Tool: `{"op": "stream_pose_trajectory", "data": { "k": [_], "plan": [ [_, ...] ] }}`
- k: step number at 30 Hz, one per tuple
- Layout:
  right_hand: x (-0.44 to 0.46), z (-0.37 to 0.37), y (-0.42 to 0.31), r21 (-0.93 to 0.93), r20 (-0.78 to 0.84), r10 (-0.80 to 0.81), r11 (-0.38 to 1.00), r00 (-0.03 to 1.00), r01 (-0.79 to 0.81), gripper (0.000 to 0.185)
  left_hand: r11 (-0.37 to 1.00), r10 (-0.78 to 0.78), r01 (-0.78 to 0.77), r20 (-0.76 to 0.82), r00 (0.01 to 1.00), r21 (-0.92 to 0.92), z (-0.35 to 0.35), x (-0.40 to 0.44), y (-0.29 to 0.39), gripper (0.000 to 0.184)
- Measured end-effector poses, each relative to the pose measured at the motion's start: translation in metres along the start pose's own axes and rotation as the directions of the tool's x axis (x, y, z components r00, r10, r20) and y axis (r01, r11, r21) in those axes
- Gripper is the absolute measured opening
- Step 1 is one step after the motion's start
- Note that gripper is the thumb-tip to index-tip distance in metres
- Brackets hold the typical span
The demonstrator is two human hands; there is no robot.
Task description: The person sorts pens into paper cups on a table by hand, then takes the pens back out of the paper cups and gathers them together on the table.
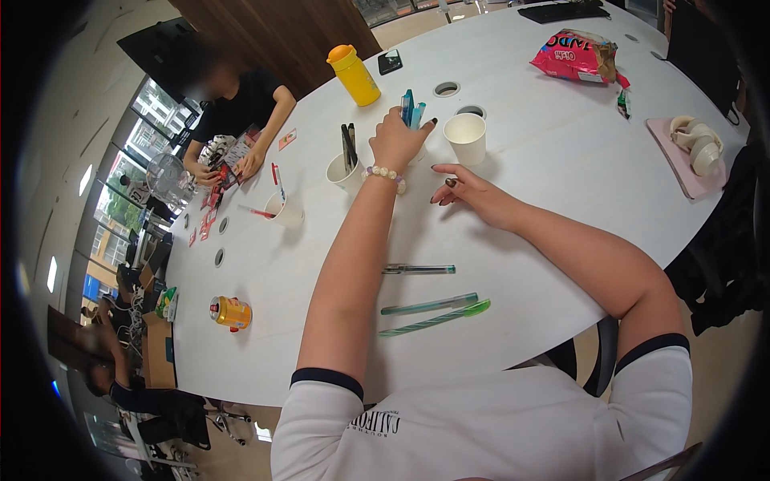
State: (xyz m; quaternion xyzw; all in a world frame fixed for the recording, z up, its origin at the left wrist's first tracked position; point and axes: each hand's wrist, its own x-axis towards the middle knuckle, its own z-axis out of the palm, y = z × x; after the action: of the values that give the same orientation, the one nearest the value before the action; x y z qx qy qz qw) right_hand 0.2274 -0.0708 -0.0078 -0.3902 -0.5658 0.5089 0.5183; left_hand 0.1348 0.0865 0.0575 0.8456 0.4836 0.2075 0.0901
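Observation:
My left hand (pixel 399 138), with a beaded bracelet at the wrist, is closed round the top of a white paper cup (pixel 419 151). Blue and teal pens (pixel 408 110) stick up between its thumb and fingers; the hand hides much of that cup. Fingers apart and holding nothing, my right hand (pixel 473 195) hovers just below a bare-looking paper cup (pixel 465 138). To the left, another cup (pixel 343 173) contains black pens (pixel 349 146), and a further cup (pixel 285 212) carries red and blue pens. Closer to me lie a clear-barrelled pen (pixel 419 269), a teal pen (pixel 429 304) and a green pen (pixel 437 318).
A yellow bottle (pixel 354 75) and a phone (pixel 390 62) stand beyond the cups. A pink snack bag (pixel 576 56) and headphones (pixel 696 146) are on the right. A yellow can (pixel 231 313) is at left. Across the table, a person (pixel 241 112) handles red packets.

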Motion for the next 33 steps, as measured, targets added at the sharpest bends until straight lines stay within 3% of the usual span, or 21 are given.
{"op": "stream_pose_trajectory", "data": {
  "k": [4, 7, 8, 10, 11, 12, 14, 16, 18, 20, 22, 24, 26, 30, 32, 33],
  "plan": [
    [0.001, -0.002, 0.007, 0.011, 0.007, -0.027, 1.0, 1.0, 0.027, 0.043, 0.998, 0.0, -0.005, 0.079, 0.997, 0.062, -0.006, -0.004, 0.003, 0.084],
    [0.002, -0.002, 0.006, 0.009, 0.004, -0.008, 1.0, 1.0, 0.008, 0.044, 0.991, 0.117, -0.111, -0.077, 0.99, 0.077, -0.002, -0.014, -0.002, 0.098],
    [0.001, -0.002, 0.004, 0.005, 0.021, -0.013, 1.0, 1.0, 0.013, 0.044, 0.992, 0.106, -0.099, -0.091, 0.99, 0.081, 0.001, -0.02, -0.005, 0.098],
    [0.0, -0.002, 0.003, 0.029, 0.009, 0.007, 1.0, 1.0, -0.007, 0.045, 0.928, 0.34, -0.274, -0.27, 0.901, 0.254, -0.001, -0.039, -0.006, 0.094],
    [0.001, -0.001, 0.003, 0.024, 0.018, 0.009, 1.0, 1.0, -0.009, 0.045, 0.896, 0.433, -0.347, -0.379, 0.818, 0.276, -0.003, -0.053, -0.006, 0.075],
    [0.001, -0.002, 0.003, 0.013, 0.007, 0.007, 1.0, 1.0, -0.007, 0.046, 0.899, 0.427, -0.341, -0.383, 0.819, 0.274, -0.014, -0.071, -0.004, 0.075],
    [0.0, -0.002, 0.004, 0.006, -0.005, 0.009, 1.0, 1.0, -0.009, 0.046, 0.811, 0.569, -0.584, -0.255, 0.782, 0.02, -0.046, -0.112, -0.006, 0.054],
    [0.001, -0.002, 0.005, 0.033, -0.009, -0.008, 0.999, 1.0, 0.009, 0.047, 0.812, 0.584, -0.578, 0.112, 0.804, -0.082, -0.07, -0.145, -0.017, 0.039],
    [0.002, -0.003, 0.004, 0.011, -0.012, 0.007, 1.0, 1.0, -0.007, 0.046, 0.748, 0.66, -0.631, 0.325, 0.677, -0.204, -0.078, -0.163, -0.035, 0.037],
    [0.003, -0.002, 0.003, -0.007, -0.026, 0.033, 0.999, 0.999, -0.033, 0.045, 0.73, 0.679, -0.636, 0.372, 0.633, -0.25, -0.072, -0.176, -0.051, 0.029],
    [0.001, -0.001, 0.002, 0.02, -0.032, -0.003, 1.0, 0.999, 0.004, 0.044, 0.83, 0.548, -0.535, 0.405, 0.732, -0.157, -0.056, -0.182, -0.059, 0.023],
    [0.0, 0.0, 0.003, 0.018, -0.07, 0.009, 1.0, 0.997, -0.008, 0.044, 0.791, 0.605, -0.593, 0.34, 0.72, -0.153, -0.048, -0.182, -0.064, 0.02],
    [0.001, -0.002, 0.004, -0.009, -0.052, 0.015, 1.0, 0.999, -0.015, 0.042, 0.902, 0.408, -0.286, 0.419, 0.811, -0.323, -0.057, -0.182, -0.057, 0.018],
    [0.001, 0.0, -0.004, -0.011, -0.044, 0.047, 0.999, 0.998, -0.048, 0.043, 0.854, 0.5, -0.338, 0.442, 0.745, -0.396, -0.086, -0.212, -0.03, 0.018],
    [0.003, 0.0, 0.0, 0.027, -0.028, 0.029, 0.999, 0.999, -0.028, 0.043, 0.829, 0.55, -0.51, 0.499, 0.67, -0.229, -0.079, -0.226, -0.027, 0.024],
    [0.002, -0.001, 0.001, 0.048, -0.021, 0.025, 0.999, 0.999, -0.024, 0.043, 0.809, 0.58, -0.528, 0.501, 0.642, -0.259, -0.072, -0.229, -0.03, 0.024]
  ]
}}
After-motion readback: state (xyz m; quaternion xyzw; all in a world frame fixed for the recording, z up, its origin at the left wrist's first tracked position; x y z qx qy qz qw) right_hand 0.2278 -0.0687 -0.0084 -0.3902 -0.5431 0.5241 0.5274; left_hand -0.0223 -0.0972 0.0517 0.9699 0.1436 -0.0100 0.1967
